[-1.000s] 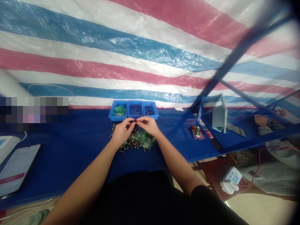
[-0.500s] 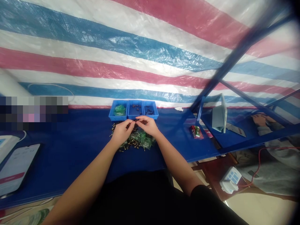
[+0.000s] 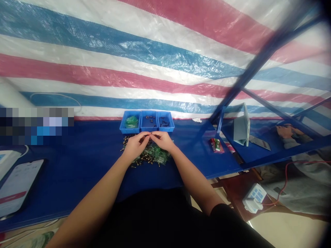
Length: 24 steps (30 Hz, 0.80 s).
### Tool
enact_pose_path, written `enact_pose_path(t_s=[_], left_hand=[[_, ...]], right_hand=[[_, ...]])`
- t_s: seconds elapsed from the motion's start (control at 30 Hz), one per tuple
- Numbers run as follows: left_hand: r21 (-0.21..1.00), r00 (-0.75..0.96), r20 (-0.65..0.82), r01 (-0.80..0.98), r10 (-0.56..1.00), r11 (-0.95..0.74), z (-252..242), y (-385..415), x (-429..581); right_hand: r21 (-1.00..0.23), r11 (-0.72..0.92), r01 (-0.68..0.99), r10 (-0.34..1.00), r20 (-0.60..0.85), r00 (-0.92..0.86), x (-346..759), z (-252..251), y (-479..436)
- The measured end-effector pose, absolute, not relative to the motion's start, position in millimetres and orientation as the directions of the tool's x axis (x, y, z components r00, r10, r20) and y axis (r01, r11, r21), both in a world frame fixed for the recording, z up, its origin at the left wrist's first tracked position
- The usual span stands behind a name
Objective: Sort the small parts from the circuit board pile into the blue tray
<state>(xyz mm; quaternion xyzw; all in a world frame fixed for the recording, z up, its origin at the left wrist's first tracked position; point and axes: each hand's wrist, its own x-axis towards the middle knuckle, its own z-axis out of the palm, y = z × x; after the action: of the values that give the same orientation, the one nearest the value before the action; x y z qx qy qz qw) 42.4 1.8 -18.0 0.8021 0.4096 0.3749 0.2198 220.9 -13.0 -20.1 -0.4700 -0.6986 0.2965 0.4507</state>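
Observation:
My left hand [image 3: 136, 144] and my right hand [image 3: 162, 140] meet fingertip to fingertip above a heap of small green parts and brass pins [image 3: 151, 155] on the blue table [image 3: 85, 162]. Both pinch a tiny dark piece between them that is too small to name. Just behind the hands stand three blue trays in a row: the left tray [image 3: 130, 122] holds green parts, the middle tray [image 3: 149, 121] a few brass bits, the right tray [image 3: 165, 121] dark bits.
A phone [image 3: 18, 184] and a white device [image 3: 6, 160] lie at the table's left end. A red packet [image 3: 216, 145] and a propped tablet [image 3: 241, 125] sit to the right by a blue frame post [image 3: 258, 62]. Another person's hands [image 3: 284, 131] work far right. A striped tarp [image 3: 155, 51] hangs behind.
My two hands have stayed pinched together over the heap, shifting only slightly. The other person's hands at the far right have moved a little.

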Motion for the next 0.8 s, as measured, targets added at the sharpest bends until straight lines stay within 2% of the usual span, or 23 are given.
enact_pose_path(t_s=[0.17,0.37,0.7,0.8], left_hand=[[0.635,0.410,0.426,0.500,0.806,-0.589,-19.5,3.7,41.8],[0.625,0.358,0.467,0.514,0.809,-0.588,-19.0,3.4,42.2],[0.638,0.357,0.466,0.498,0.809,-0.587,-21.3,4.7,42.3],[0.624,0.331,0.481,0.522,0.812,-0.582,-21.2,5.0,42.1]], right_hand=[[-0.903,0.332,0.273,0.939,0.288,-0.190,222.6,-20.0,-11.6],[-0.942,0.267,0.204,0.953,0.227,-0.200,222.6,-18.9,-10.5],[-0.951,0.252,0.181,0.956,0.215,-0.199,221.1,-21.3,-10.3],[-0.961,0.230,0.156,0.968,0.209,-0.141,220.6,-22.9,-8.2]])
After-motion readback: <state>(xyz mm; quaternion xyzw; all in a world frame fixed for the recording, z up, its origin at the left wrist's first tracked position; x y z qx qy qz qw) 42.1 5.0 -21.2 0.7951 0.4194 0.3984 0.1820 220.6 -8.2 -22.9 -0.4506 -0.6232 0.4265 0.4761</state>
